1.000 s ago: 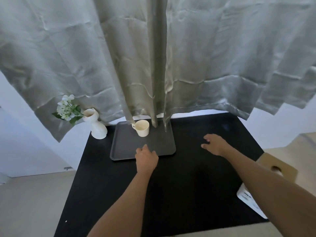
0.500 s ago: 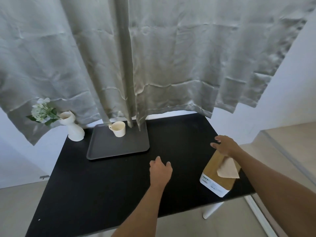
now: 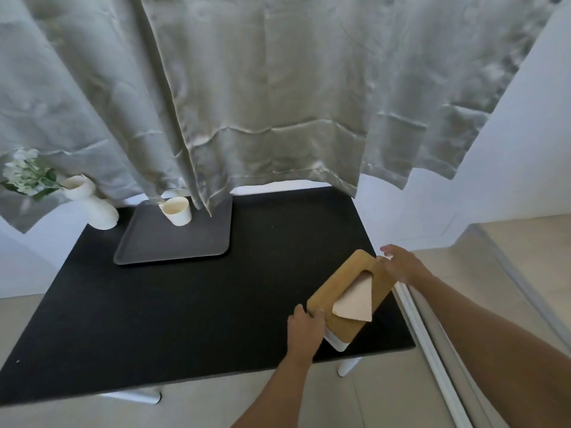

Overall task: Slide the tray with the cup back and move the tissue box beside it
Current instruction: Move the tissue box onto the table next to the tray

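Observation:
A dark grey tray (image 3: 173, 239) lies at the back left of the black table (image 3: 154, 310), with a cream cup (image 3: 177, 211) standing on its far edge under the curtain hem. The tissue box (image 3: 343, 282), wooden-topped with a white body and a beige tissue sticking out, sits at the table's right front corner. My left hand (image 3: 304, 330) grips its near left corner. My right hand (image 3: 401, 264) holds its far right end. Both hands are on the box.
A white vase (image 3: 95, 205) with white flowers (image 3: 26, 176) stands left of the tray. A grey curtain (image 3: 278, 88) hangs over the table's back edge. The table's right edge is close to the box, with floor and a white rail (image 3: 432, 350) beyond.
My left hand left the tray and crossed to the tissue box. My right hand went from the bare table to the box's far end. The view swung right.

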Demonstrator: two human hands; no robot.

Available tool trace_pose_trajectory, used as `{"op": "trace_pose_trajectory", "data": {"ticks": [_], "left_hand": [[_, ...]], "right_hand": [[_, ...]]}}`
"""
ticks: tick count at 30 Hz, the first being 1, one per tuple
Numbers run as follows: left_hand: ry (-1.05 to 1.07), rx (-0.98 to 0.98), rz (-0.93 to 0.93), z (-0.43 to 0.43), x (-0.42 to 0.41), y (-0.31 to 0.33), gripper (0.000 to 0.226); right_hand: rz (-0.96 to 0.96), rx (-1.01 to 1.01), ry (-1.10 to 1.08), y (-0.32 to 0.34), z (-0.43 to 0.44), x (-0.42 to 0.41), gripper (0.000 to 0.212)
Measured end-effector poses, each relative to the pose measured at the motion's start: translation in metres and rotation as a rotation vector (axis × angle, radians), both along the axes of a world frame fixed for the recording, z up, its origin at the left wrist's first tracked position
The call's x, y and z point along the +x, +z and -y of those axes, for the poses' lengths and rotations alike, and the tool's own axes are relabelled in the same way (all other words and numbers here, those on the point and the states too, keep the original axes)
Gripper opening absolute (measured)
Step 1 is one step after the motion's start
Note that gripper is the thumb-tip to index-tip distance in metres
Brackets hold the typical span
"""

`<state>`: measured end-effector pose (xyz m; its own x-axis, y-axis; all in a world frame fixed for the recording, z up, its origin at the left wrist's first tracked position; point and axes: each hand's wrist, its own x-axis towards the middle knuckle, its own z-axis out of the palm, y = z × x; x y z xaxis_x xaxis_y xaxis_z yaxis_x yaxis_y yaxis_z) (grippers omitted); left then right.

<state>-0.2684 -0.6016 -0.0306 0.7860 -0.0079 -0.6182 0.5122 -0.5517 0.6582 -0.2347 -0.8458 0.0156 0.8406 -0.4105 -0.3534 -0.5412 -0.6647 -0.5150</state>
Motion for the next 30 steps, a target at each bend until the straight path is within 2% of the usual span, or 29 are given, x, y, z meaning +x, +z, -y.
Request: {"op": "trace_pose_trajectory", "data": {"ticks": [4,9,15,22,26,30], "left_hand": [[0.086,0.013,0.005,0.02,0.0,-0.001,0.067],[0.24,-0.043,-0.018,0.022,-0.008,-0.006,0.075],[0.32,-0.129,-0.027,0.025,-0.023,-0.009,0.05],[0.319,-0.183,0.062,0.01,-0.008,0.015,0.059],[0.308,-0.205,0.149,-0.021,0.018,0.031,0.053],[0.398,-0.205,0.248,-0.055,0.057,0.044,0.054]], "right_hand": [[-0.026,0.035,0.077,-0.012,0.015,0.007,0.046],[-0.044,0.097,0.163,-0.022,0.016,0.011,0.046],[0.024,0.129,0.144,-0.028,0.014,0.006,0.031],[0.031,0.189,0.118,-0.023,-0.005,0.007,0.037],[0.051,0.291,0.097,-0.014,-0.028,0.019,0.041],[0.1,0.373,0.061,-0.003,-0.057,0.043,0.042]]}}
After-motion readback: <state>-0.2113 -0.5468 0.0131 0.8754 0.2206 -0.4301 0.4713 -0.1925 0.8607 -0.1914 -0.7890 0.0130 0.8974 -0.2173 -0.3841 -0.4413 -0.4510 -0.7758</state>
